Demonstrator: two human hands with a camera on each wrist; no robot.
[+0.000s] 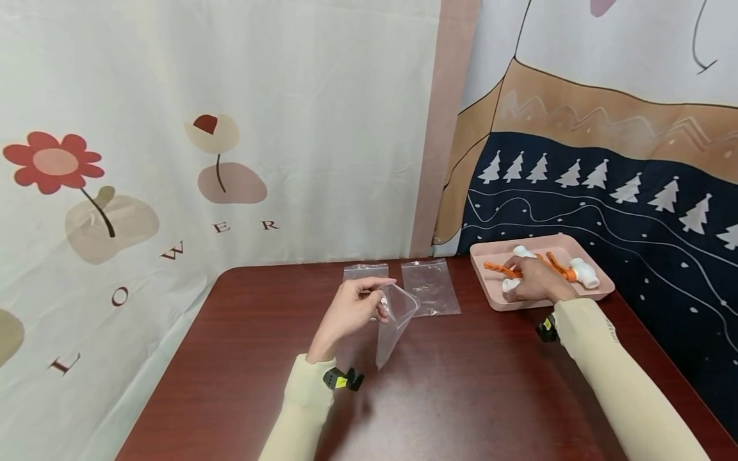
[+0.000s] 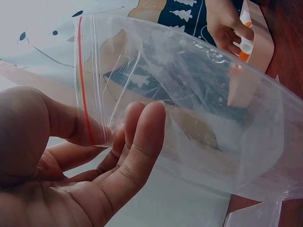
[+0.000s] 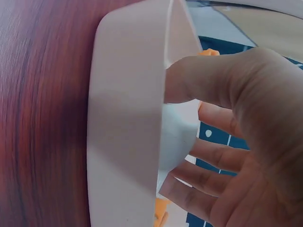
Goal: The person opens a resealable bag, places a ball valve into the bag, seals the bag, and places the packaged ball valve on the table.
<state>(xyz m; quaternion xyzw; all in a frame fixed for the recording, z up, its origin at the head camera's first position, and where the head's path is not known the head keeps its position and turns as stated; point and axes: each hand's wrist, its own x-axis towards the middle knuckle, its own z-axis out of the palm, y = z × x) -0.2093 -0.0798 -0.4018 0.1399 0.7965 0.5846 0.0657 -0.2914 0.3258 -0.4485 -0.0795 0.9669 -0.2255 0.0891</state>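
My left hand pinches a clear zip bag near its zip edge. A red line runs along that edge in the left wrist view, and the bag's mouth gapes. My right hand reaches into a pink tray at the right. Thumb and fingers curl round a white rounded valve body, partly hidden by the tray wall. Other white plastic valve parts and orange handles lie in the tray, some covered by the hand.
Two more clear zip bags lie flat at the back of the dark red table: one at the right, one behind my left hand. Printed curtains hang along the table's back and right side.
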